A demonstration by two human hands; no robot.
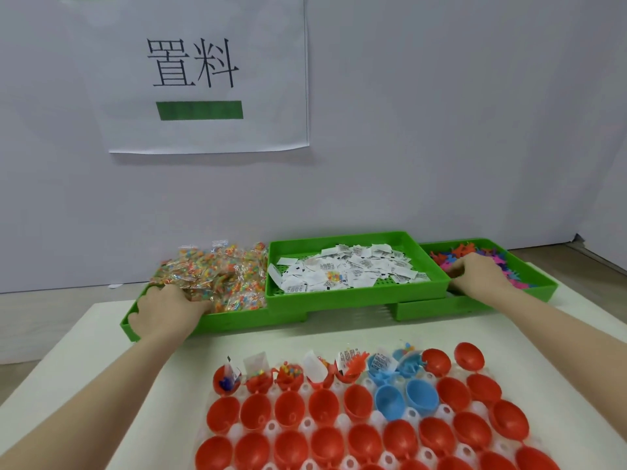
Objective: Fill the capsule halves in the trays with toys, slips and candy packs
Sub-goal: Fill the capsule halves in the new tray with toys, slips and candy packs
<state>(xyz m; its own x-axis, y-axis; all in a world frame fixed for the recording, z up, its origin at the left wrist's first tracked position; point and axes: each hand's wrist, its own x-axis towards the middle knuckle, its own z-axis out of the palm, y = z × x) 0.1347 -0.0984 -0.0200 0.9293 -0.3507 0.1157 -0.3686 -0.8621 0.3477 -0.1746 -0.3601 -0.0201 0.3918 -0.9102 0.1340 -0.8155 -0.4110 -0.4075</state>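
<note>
1. The left hand (166, 310) lay in the near corner of the left green tray (135, 329), fingers curled down into the heap of candy packs (217, 276); they seemed to be closing on a pack, though which one I could not tell.
2. The right hand (475, 274) reached into the right green tray (539, 293), fingers bent over the pile of small plastic toys (481, 254), apparently pinching at some; the tips were hidden.
3. Between the two hands stood the raised middle tray (356, 293) of printed paper slips (342, 269), touched by neither.
4. The capsule halves (325, 412) sat open side up in a white holder (339, 422) on the worktop (84, 361), nearer the person than all three trays, so each hand would have to draw back toward the body.
5. Only the far row held fillings; its two rightmost red halves (468, 356) looked empty, nearer the right hand, and probably came next.
6. The rows ran left to right.
</note>
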